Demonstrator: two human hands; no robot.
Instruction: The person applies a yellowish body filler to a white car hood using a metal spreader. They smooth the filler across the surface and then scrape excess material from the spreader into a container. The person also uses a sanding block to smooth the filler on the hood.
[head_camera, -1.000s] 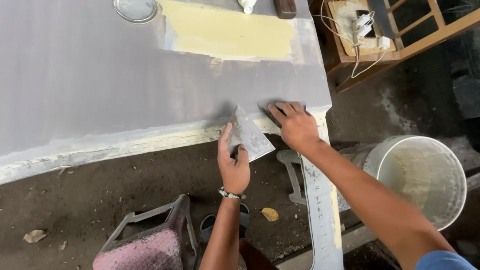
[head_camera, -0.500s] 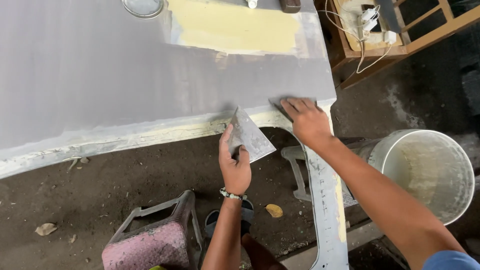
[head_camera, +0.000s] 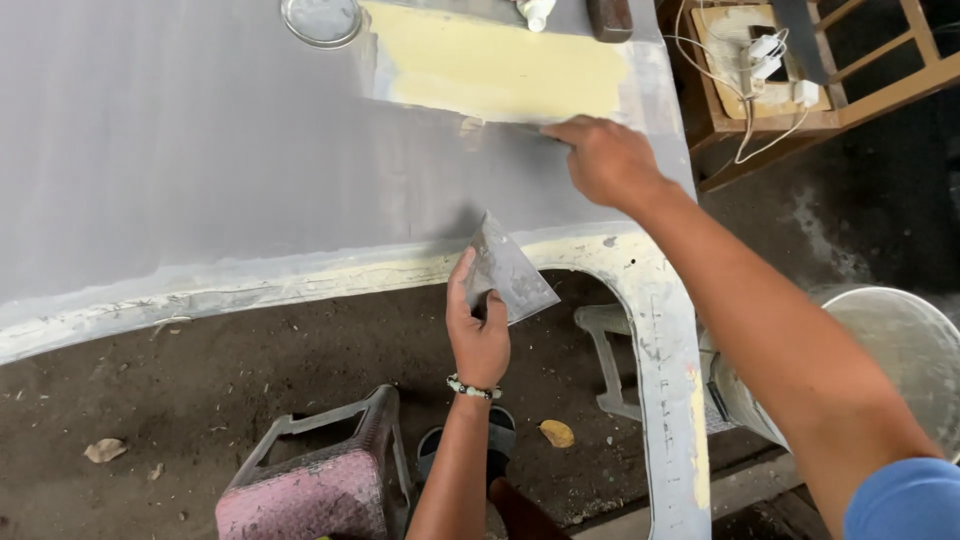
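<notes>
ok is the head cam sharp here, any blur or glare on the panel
Head view: mostly sharp under soft, even daylight; the grey panel shows a dull sheen, no hard glare; the right hand is slightly motion-blurred near the yellow filler patch; the left hand and its metal scraper are crisp; the blue sleeve at the edge is soft.

Grey panel open leftward — lid blocks far edge

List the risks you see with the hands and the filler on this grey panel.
1. The right hand works at the edge of the yellow filler patch; a slip may gouge it.
2. The left hand pinches the metal scraper beyond the panel edge; it might drop onto the dirt floor.
</notes>
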